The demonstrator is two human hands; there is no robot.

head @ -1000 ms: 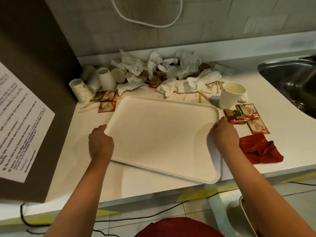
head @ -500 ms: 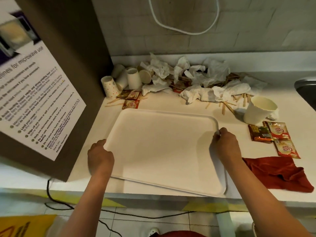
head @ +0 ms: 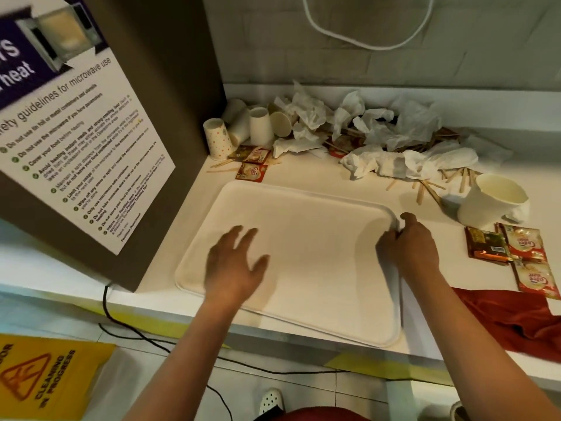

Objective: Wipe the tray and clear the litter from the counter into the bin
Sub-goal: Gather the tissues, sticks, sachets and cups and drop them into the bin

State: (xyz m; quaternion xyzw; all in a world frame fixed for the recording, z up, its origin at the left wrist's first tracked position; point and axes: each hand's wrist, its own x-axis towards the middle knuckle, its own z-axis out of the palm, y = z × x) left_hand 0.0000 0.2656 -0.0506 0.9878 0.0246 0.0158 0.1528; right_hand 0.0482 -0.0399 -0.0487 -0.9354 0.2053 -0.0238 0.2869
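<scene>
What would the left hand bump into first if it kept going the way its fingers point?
Probably nothing at first: the left hand points across the bare tray. Past its far rim it would likely reach the sachets or paper cups, though depth is unclear.

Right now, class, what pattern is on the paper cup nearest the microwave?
Small coloured dots on white: the dotted paper cup, seen clearly in the head view.

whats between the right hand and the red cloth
In the head view, only bare white counter separates the right hand on the tray's rim from the red cloth.
</scene>
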